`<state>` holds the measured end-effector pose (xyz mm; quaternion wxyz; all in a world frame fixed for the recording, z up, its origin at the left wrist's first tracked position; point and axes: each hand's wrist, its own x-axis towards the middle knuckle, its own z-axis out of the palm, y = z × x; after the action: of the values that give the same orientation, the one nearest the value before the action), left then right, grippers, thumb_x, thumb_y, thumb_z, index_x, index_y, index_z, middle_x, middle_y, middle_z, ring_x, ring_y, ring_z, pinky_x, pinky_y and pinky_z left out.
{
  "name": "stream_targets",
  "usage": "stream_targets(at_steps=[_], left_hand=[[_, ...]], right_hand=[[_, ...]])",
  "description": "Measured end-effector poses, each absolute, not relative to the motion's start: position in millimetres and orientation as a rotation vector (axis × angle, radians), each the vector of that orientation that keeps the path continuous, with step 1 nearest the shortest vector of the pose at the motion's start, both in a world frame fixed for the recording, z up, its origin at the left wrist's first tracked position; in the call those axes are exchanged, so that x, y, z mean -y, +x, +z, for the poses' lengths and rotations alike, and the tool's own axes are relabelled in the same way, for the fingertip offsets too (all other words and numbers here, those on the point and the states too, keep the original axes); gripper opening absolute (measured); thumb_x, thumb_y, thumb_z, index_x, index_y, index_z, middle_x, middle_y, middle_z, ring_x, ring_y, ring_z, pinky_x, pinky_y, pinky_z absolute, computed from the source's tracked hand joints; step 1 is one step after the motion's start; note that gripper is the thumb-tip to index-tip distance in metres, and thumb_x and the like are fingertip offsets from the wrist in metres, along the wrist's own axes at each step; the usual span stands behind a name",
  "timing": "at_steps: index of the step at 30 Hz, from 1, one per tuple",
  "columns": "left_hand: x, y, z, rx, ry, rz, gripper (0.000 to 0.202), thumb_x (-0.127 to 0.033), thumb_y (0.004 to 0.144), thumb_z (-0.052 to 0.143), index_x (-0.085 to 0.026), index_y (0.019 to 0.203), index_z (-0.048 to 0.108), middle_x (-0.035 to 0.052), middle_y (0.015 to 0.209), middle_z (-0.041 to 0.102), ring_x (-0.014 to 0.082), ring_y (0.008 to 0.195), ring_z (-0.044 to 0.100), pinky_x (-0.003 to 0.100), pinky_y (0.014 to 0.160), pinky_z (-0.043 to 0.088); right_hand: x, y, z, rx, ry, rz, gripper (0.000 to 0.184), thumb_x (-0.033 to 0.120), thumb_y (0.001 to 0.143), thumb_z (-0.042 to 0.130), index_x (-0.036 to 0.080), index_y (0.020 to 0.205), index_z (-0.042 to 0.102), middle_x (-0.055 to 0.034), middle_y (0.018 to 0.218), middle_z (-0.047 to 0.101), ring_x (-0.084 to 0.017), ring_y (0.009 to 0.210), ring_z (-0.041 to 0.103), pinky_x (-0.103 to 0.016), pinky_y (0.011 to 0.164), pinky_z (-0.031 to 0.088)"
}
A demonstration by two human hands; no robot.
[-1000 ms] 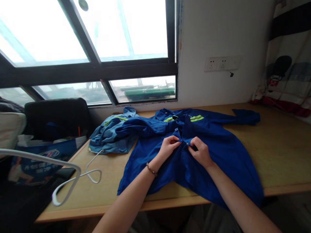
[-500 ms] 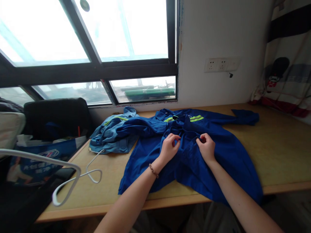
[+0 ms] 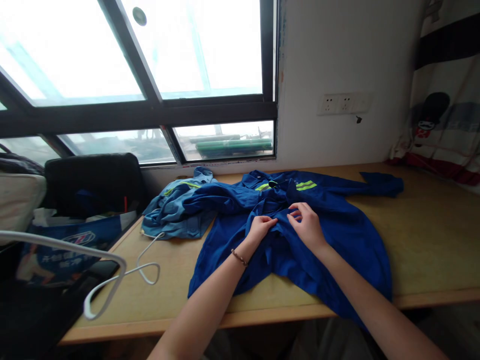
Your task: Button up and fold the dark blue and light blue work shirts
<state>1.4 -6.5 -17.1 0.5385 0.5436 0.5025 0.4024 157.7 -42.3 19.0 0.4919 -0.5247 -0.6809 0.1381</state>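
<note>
A dark blue work jacket (image 3: 345,230) with yellow-green reflective stripes lies spread and rumpled on the table, one sleeve stretched to the right. At its middle, my left hand (image 3: 260,230) pinches a fold of the cloth between thumb and fingers. My right hand (image 3: 308,227) is just to the right of it, over the same gathered part, with a gap between its thumb and bent fingers. Whether its fingertips touch the cloth is hard to tell. A lighter blue garment (image 3: 180,220) with a similar stripe is heaped at the left, partly under the jacket's other sleeve.
The wooden table (image 3: 423,250) runs below a window and wall. A white bent hanger or cable (image 3: 108,250) juts in from the left. Beside the table are a black chair (image 3: 92,175) and a blue printed bag (image 3: 56,250). A patterned curtain (image 3: 450,115) hangs at right.
My right hand has moved left and slightly up, closer to my left hand, and its fingers have loosened. My left hand now pinches cloth. The jacket's lower right edge has drawn inward.
</note>
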Motion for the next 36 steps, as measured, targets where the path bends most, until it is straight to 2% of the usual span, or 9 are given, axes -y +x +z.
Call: stream_targets(at_steps=[4, 6, 12, 16, 23, 30, 36], left_hand=[[5, -8, -7, -1.18, 1.258, 0.939, 0.032, -0.039, 0.054, 0.071, -0.01, 0.051, 0.057, -0.0051, 0.039, 0.041, 0.0033, 0.038, 0.03, 0.019, 0.039, 0.02], [4, -12, -6, -1.13, 1.18, 0.876, 0.03, -0.037, 0.057, 0.07, -0.011, 0.052, 0.056, -0.0055, 0.038, 0.041, 0.003, 0.037, 0.032, 0.018, 0.038, 0.02], [-7, -27, -12, -0.924, 0.938, 0.678, 0.014, -0.018, 0.062, 0.069, -0.009, 0.066, 0.06, -0.001, 0.05, 0.054, 0.0053, 0.045, 0.049, 0.016, 0.046, 0.039], [-11, -32, -17, -0.824, 0.896, 0.665, 0.008, -0.012, 0.065, 0.066, -0.008, 0.071, 0.061, -0.0004, 0.053, 0.056, 0.0049, 0.047, 0.051, 0.014, 0.047, 0.041], [-9, -32, -18, -0.785, 0.871, 0.689, 0.004, -0.01, 0.068, 0.063, -0.008, 0.071, 0.061, -0.0018, 0.052, 0.054, 0.0031, 0.043, 0.048, 0.013, 0.044, 0.04], [-11, -31, -23, -0.759, 0.869, 0.747, 0.006, -0.009, 0.068, 0.063, -0.009, 0.073, 0.061, -0.0002, 0.056, 0.057, 0.0048, 0.046, 0.053, 0.013, 0.047, 0.043], [-9, -27, -23, -0.782, 0.883, 0.807, 0.006, -0.013, 0.068, 0.064, -0.01, 0.069, 0.059, -0.0027, 0.051, 0.053, 0.0033, 0.043, 0.05, 0.012, 0.044, 0.04]], right_hand=[[52, 133, 11, 1.977, -1.054, 0.264, 0.011, 0.02, 0.082, 0.045, 0.02, 0.08, 0.056, -0.0028, 0.078, 0.058, -0.015, 0.073, 0.055, -0.027, 0.069, 0.043], [52, 132, -1, 2.046, -1.025, 0.259, 0.011, 0.02, 0.082, 0.046, 0.02, 0.076, 0.056, -0.0026, 0.075, 0.057, -0.015, 0.072, 0.054, -0.027, 0.067, 0.043], [52, 144, -11, 2.022, -1.009, 0.33, 0.002, 0.019, 0.078, 0.053, 0.019, 0.076, 0.053, -0.0007, 0.073, 0.052, -0.013, 0.065, 0.051, -0.024, 0.062, 0.042], [55, 143, -6, 2.024, -0.975, 0.282, 0.005, 0.015, 0.076, 0.052, 0.019, 0.079, 0.054, -0.0013, 0.074, 0.052, -0.013, 0.069, 0.052, -0.025, 0.067, 0.043], [56, 143, -14, 1.995, -0.916, 0.161, 0.019, 0.017, 0.082, 0.048, 0.021, 0.094, 0.061, -0.0037, 0.084, 0.058, -0.014, 0.076, 0.055, -0.026, 0.07, 0.044], [55, 143, -13, 1.986, -0.899, 0.073, 0.017, 0.018, 0.082, 0.049, 0.022, 0.088, 0.064, -0.0041, 0.083, 0.062, -0.015, 0.077, 0.056, -0.028, 0.071, 0.045], [58, 139, -10, 1.963, -0.965, 0.216, 0.014, 0.018, 0.082, 0.049, 0.021, 0.078, 0.062, -0.0027, 0.076, 0.059, -0.014, 0.072, 0.056, -0.027, 0.067, 0.045]])
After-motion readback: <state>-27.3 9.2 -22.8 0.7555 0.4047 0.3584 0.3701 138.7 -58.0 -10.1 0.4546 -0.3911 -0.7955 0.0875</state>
